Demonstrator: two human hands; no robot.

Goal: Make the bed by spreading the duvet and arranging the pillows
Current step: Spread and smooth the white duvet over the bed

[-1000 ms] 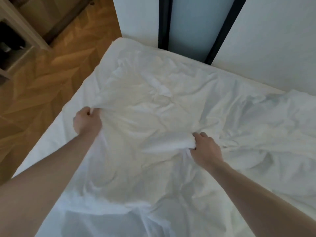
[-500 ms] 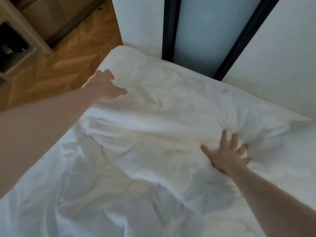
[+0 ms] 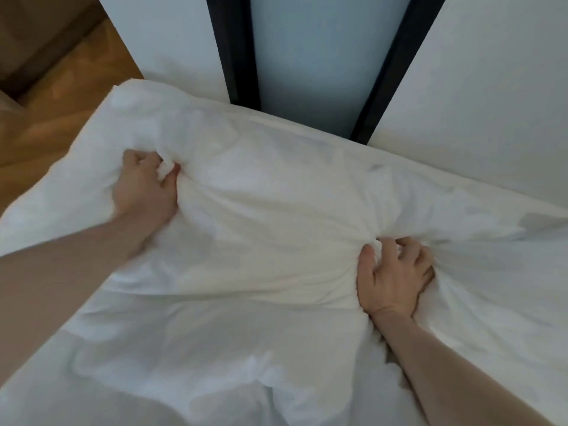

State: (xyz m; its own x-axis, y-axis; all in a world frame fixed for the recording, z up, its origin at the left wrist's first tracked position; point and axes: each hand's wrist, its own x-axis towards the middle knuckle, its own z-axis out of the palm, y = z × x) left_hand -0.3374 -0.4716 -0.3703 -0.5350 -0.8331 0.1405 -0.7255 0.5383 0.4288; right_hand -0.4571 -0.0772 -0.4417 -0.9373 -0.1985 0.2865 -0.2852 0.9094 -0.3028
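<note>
Half a second ago both hands lay spread on the white bedding; now each has bunched a fistful of it. Left hand (image 3: 144,187) grips the duvet (image 3: 264,216) near the bed's far left corner, fingers curled into the fabric. Right hand (image 3: 395,278) clutches a gathered knot of the same cloth further toward the right, nearer the wall-side edge. The hands are well apart, with a taut, puffed span of duvet between them, lying across the head end of the bed (image 3: 461,179) against the wall panels (image 3: 491,87).

Judging by the grips, a pull from these handfuls could drag the filling into lumps or skew the cover, and a hard tug toward the left could slide the corner off over the wooden floor (image 3: 61,96).

Whether this padded mass is duvet or a pillow I cannot tell for sure. No separate pillow is plain to see; the bed's right side and foot are cut off, and motion blur softens the folds.
</note>
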